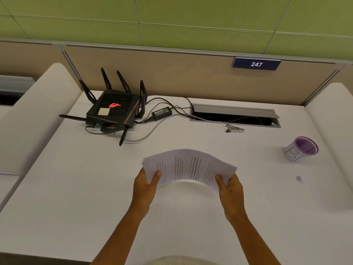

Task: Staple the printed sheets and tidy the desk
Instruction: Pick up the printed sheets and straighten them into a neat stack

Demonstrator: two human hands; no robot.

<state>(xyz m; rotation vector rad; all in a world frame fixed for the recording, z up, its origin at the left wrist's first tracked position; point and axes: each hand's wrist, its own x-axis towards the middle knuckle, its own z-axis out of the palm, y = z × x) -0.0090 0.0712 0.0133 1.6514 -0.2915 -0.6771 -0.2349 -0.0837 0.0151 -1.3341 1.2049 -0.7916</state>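
Observation:
Both hands hold a thin stack of printed sheets (188,167) above the middle of the white desk (76,197). The stack arches upward between them. My left hand (146,190) grips its left edge, thumb on top. My right hand (230,190) grips the right edge the same way. A small silver and black stapler (234,129) lies at the back of the desk, just in front of the cable slot, well beyond the paper. A purple-rimmed paper cup (301,149) stands to the right, with nothing visible inside it.
A black router (112,109) with several antennas sits at the back left, its power brick (162,113) and cables trailing to the open cable slot (235,115). A small metallic bit (299,178) lies right of the paper. White dividers flank the desk; a panel numbered 247 stands behind.

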